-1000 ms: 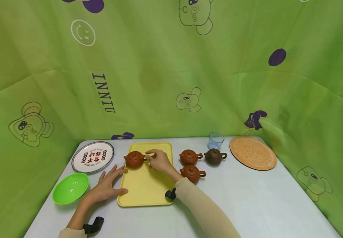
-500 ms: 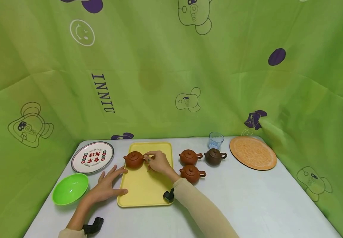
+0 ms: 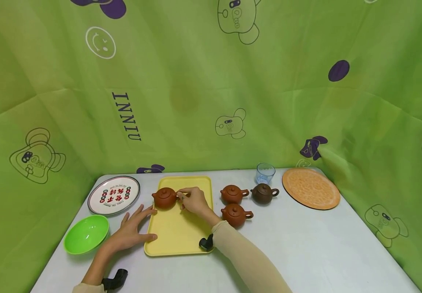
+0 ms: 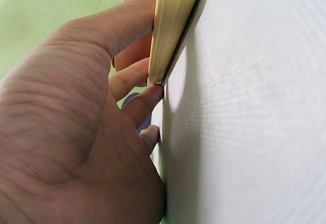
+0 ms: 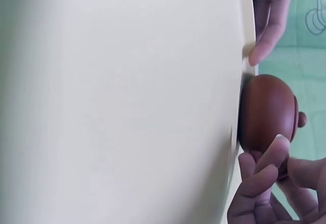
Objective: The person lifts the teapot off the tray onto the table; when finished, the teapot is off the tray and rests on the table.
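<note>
A reddish-brown clay teapot (image 3: 165, 198) sits at the far left of the yellow tray (image 3: 179, 236), its spout pointing left over the tray's edge. My right hand (image 3: 195, 202) pinches the teapot's handle, which the fingers mostly hide. In the right wrist view, thumb and fingers meet at the handle end of the teapot (image 5: 267, 113), and its lid knob shows. Spread along the tray's left side, my left hand (image 3: 127, 232) has its fingertips and thumb at the rim. The left wrist view shows this hand (image 4: 66, 112) with the thumb against the tray wall (image 4: 175, 15).
Right of the tray stand two more reddish-brown teapots (image 3: 233, 194) and a dark brown teapot (image 3: 263, 194). Behind them is a blue glass (image 3: 265, 174). A round orange mat (image 3: 311, 189) lies far right. On the left are a white plate (image 3: 99, 199) with red characters and a green bowl (image 3: 86, 235).
My right fingers have shifted slightly left onto the teapot's handle, covering more of it. The teapot and tray stay nearly where they were, and my left hand keeps its place.
</note>
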The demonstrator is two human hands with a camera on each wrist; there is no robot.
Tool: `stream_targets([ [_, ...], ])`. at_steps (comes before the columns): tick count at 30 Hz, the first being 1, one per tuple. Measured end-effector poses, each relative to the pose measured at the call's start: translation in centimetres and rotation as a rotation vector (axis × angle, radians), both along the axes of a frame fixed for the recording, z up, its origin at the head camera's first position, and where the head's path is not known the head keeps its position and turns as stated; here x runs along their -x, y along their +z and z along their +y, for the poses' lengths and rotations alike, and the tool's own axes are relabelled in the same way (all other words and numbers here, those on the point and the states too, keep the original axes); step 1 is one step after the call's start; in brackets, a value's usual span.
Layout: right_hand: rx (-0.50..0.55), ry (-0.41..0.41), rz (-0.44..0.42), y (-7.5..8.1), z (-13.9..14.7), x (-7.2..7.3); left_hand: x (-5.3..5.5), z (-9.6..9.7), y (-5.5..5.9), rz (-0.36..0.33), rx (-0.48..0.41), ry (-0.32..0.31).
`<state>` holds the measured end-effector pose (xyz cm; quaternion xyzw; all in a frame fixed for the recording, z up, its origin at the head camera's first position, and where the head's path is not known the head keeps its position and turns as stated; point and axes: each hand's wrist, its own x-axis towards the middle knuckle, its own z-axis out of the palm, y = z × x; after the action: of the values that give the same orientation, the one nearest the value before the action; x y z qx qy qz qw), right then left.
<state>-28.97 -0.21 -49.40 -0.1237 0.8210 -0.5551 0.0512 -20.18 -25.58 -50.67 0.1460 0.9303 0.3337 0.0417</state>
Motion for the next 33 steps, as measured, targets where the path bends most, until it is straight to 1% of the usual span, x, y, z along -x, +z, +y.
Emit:
stream_targets([
  [8,0.037,-0.01,-0.026,-0.1,0.0,-0.1,0.0,0.0,-0.1,-0.014,-0.004,0.005],
  [19,0.043,-0.055,-0.054,0.2,0.2,-0.1,0.2,-0.3,-0.6,0.019,-0.003,-0.004],
  [23,0.038,-0.057,-0.054,0.3,0.5,-0.1,0.2,-0.3,-0.6,0.022,-0.005,-0.005],
  [29,0.066,-0.034,-0.042,0.9,1.6,-0.2,0.1,-0.1,-0.3,0.003,-0.011,-0.009],
  [33,0.083,-0.003,-0.032,1.5,2.5,-0.4,0.1,-0.1,-0.2,0.01,-0.01,-0.007],
])
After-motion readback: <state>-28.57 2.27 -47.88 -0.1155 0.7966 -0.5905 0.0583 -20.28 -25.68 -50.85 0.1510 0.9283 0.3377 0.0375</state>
